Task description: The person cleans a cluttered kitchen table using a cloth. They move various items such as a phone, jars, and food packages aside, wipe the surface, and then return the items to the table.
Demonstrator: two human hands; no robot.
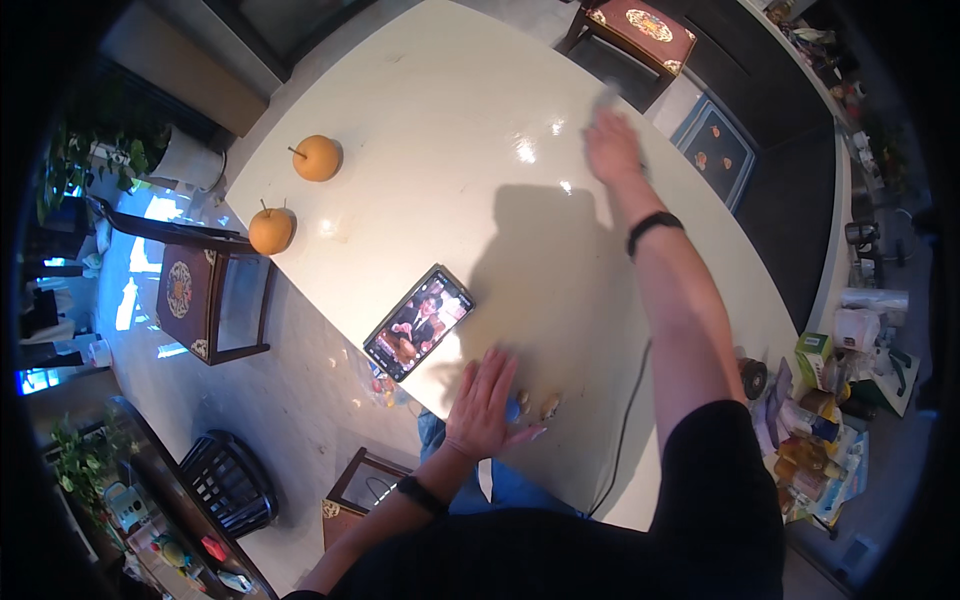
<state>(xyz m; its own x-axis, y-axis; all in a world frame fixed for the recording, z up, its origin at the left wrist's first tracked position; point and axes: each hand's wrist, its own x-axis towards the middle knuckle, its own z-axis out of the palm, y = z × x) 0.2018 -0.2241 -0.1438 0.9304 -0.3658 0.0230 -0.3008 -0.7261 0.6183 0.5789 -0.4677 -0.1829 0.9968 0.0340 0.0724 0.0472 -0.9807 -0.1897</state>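
My left hand (486, 409) rests palm down near the front edge of the white table (420, 97), thumb spread and nothing in its grasp. Beside its thumb lie two small brownish scraps (551, 407) and a small blue object (512, 410), partly hidden by the hand. Up and to the left of that hand is a smartphone (420, 322), its lit screen showing a person. My right hand (613, 146) reaches far out to the table's right edge, blurred by motion. A greyish blur (609, 91) shows at its fingertips; whether the hand grips something is unclear.
Two round yellow-brown pears (316, 158) sit near the left edge. A black cable (626, 420) runs over the table under my right arm. Boxes and bottles (814, 450) crowd the right side. Wooden stools (637, 34), a chair (191, 292) and a black basket (229, 484) surround the table.
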